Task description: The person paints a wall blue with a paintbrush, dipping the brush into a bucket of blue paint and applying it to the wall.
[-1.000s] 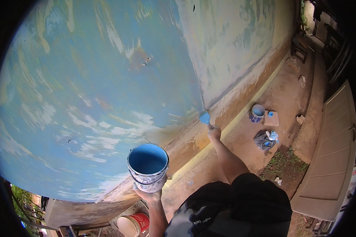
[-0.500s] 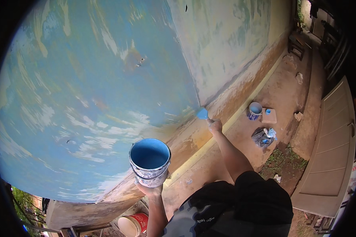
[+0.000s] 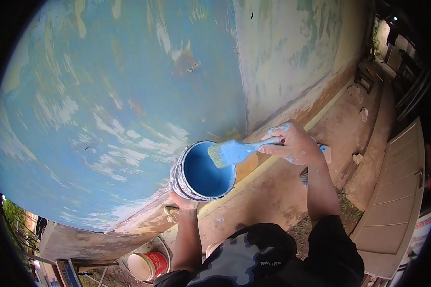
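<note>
right hand [image 3: 297, 143] fingers closed on the stiff handle of the paintbrush [image 3: 232, 153]; its soft, wet bristles hang over the paint can [image 3: 201, 172], likely heavy with sloshing paint, gripped from below by the left hand [image 3: 182, 201]. a second ago the brush touched the blue wall [image 3: 105, 95].

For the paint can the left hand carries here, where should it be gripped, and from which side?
Best from underneath, as shown: the left hand cups the base of the paint can. Its mouth is open and holds blue paint, with the brush in the right hand at the rim, so a bottom grip likely keeps the top free and fingers out of paint.
</note>
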`<act>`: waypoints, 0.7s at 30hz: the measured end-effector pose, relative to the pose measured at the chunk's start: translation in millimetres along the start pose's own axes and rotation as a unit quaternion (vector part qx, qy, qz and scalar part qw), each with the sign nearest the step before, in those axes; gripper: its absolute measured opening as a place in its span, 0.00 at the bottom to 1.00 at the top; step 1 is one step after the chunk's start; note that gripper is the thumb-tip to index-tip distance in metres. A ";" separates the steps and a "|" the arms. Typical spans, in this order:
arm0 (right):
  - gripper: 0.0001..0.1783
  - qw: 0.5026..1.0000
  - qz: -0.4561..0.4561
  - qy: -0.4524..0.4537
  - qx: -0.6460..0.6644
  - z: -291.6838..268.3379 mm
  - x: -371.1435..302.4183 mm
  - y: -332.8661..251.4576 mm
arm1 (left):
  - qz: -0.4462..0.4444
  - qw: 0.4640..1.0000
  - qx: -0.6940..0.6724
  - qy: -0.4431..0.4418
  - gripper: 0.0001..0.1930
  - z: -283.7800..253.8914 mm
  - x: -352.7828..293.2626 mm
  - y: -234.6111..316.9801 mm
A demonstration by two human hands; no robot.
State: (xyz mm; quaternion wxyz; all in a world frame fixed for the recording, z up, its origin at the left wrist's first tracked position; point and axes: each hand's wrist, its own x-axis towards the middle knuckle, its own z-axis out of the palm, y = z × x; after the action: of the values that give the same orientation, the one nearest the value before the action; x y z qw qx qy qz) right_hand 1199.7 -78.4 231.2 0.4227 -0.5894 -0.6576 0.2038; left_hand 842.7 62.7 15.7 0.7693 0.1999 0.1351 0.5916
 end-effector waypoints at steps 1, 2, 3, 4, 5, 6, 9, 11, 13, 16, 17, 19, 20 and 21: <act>0.22 0.993 -0.062 0.005 -0.103 4.6 -1.5 -13.6 | -0.005 0.997 -0.018 -0.071 0.31 -6.9 2.5 -4.2; 0.20 0.969 -0.118 0.028 -0.213 14.0 -1.0 -16.8 | -0.009 0.989 -0.035 -0.141 0.31 -14.1 2.8 -7.4; 0.20 0.968 -0.116 0.026 -0.220 16.7 2.6 -26.2 | -0.011 0.989 -0.042 -0.141 0.31 -9.4 4.1 -16.4; 0.16 0.965 -0.158 -0.004 -0.208 22.8 8.6 -38.5 | -0.036 0.989 -0.084 -0.120 0.30 2.3 3.2 -23.5; 0.12 0.960 -0.199 -0.034 -0.195 30.7 13.6 -48.6 | -0.061 0.985 -0.126 -0.098 0.30 14.3 0.9 -31.1; 0.12 0.960 -0.193 -0.032 -0.199 39.5 15.9 -53.6 | -0.087 0.980 -0.143 -0.111 0.30 43.3 -8.4 -38.2; 0.11 0.901 -0.201 -0.139 -0.359 81.8 29.5 -63.7 | -0.030 0.996 -0.039 -0.077 0.29 19.0 -8.1 -44.9; 0.07 0.869 -0.304 -0.120 -0.371 105.9 34.5 -62.2 | 0.065 0.988 0.139 -0.035 0.28 -3.6 -12.4 -51.9; 0.07 0.852 -0.312 -0.106 -0.407 120.1 36.9 -55.8 | 0.113 0.945 0.306 -0.034 0.27 12.4 -10.7 -53.6; 0.07 0.833 -0.326 -0.082 -0.440 130.0 40.4 -44.3 | 0.003 0.998 0.014 -0.059 0.28 33.0 -14.4 -44.3; 0.06 0.832 -0.330 -0.069 -0.441 132.3 40.3 -41.4 | 0.003 0.998 0.013 -0.057 0.28 35.8 -16.5 -41.5; 0.05 0.838 -0.311 -0.106 -0.436 134.4 40.3 -46.7 | -0.010 0.993 -0.019 -0.115 0.29 37.6 -16.5 -32.0; 0.05 0.843 -0.288 -0.141 -0.431 134.9 40.4 -49.3 | -0.040 0.987 -0.080 -0.130 0.31 32.3 -13.3 -27.4; 0.05 0.844 -0.287 -0.142 -0.431 134.5 40.6 -50.0 | -0.041 0.988 -0.081 -0.129 0.31 35.3 -13.9 -24.9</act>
State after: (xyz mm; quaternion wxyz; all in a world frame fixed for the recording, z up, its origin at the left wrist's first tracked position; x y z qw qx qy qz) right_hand 1064.6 -20.1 207.1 0.0679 -0.4617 -0.8717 -0.1496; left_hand 876.1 38.6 34.9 0.8173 0.2057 -0.0056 0.5383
